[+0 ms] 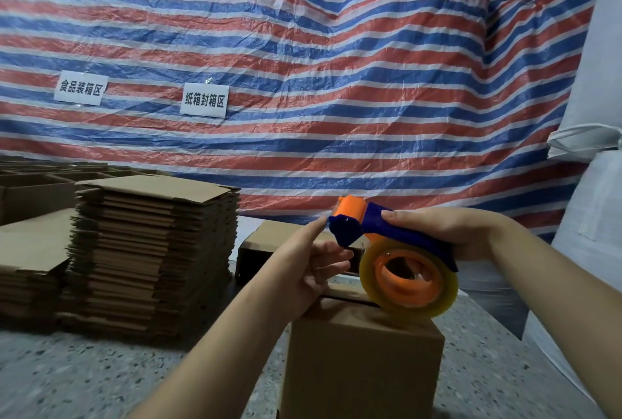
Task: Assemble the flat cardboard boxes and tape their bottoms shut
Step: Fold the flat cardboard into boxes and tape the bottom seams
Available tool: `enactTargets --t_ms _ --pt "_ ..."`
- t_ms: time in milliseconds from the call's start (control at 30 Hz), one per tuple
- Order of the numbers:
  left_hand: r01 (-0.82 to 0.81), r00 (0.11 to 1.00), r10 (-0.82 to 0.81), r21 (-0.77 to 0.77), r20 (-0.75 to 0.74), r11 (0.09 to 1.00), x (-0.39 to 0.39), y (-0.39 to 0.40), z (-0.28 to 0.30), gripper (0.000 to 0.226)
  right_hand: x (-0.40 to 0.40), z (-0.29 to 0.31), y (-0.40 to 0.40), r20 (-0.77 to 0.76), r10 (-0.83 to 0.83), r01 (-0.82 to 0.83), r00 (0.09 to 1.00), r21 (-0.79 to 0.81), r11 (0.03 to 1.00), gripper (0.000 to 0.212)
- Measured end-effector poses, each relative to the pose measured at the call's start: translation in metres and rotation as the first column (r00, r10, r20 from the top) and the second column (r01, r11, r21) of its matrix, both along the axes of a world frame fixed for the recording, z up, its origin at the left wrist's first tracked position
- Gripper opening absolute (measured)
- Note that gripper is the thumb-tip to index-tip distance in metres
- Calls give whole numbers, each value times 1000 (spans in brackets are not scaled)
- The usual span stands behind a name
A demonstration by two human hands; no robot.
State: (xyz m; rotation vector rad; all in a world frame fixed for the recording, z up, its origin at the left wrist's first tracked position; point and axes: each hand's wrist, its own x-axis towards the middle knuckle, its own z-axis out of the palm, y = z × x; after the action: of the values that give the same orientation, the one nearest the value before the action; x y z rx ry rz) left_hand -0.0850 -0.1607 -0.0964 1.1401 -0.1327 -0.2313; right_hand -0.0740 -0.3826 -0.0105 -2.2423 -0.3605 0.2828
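An assembled brown cardboard box [360, 361] stands in front of me with its folded flaps on top. Just above it I hold a blue and orange tape dispenser [377, 230] carrying a roll of clear tape [409, 279]. My right hand [454, 233] grips the dispenser's blue handle from the right. My left hand [309, 264] is at the dispenser's front end, its thumb and forefinger pinching at the tape's loose end by the blade. The roll's lower edge is close to the box top; I cannot tell whether it touches.
A tall stack of flat cardboard boxes [154, 250] stands at the left, with a lower stack [30, 270] beside it. Another assembled box [266, 250] lies behind my hands. A striped tarp [303, 65] with two paper signs hangs behind. White sacks [589, 183] rise at the right.
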Motion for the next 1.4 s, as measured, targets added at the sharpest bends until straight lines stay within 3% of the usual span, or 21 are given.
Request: enactTargets --t_ms 133,333,567,733,900,967,1033,1100,1200,1400 --pt "-23 1000 23 -20 -12 1000 -3 0 0 22 0 1 2 9 -6 6 1000 -38 999 71" --pt "-56 998 56 14 6 998 -5 -3 1 16 0 3 4 -1 -17 17 1000 -64 998 77" --pt "-272 962 272 13 27 962 -4 -9 -7 18 0 19 2 -75 -69 53 995 -195 979 76" --pt "-432 902 429 -94 -51 897 -3 -12 -7 26 -5 28 -20 -145 -98 58 985 -254 966 71" --pt "-426 905 424 -160 -45 891 -2 -11 -7 24 -1 27 -19 -153 -112 66 982 -276 959 72" --pt "-405 913 408 -126 0 906 -1 -2 -7 23 2 28 -16 -146 -125 72 981 -325 943 76" --pt "-412 902 405 18 147 911 0 13 -11 23 4 29 -12 -146 -146 84 979 -361 929 78" --pt "-454 873 389 195 296 870 -2 26 -19 26 5 31 -5 -144 -154 85 977 -399 913 81" --pt "-496 856 392 324 336 806 -7 35 -36 28 9 33 8 -136 -162 83 977 -461 884 88" --pt "-457 886 429 176 176 872 -11 37 -56 26 20 36 33 -144 -188 72 972 -576 814 86"
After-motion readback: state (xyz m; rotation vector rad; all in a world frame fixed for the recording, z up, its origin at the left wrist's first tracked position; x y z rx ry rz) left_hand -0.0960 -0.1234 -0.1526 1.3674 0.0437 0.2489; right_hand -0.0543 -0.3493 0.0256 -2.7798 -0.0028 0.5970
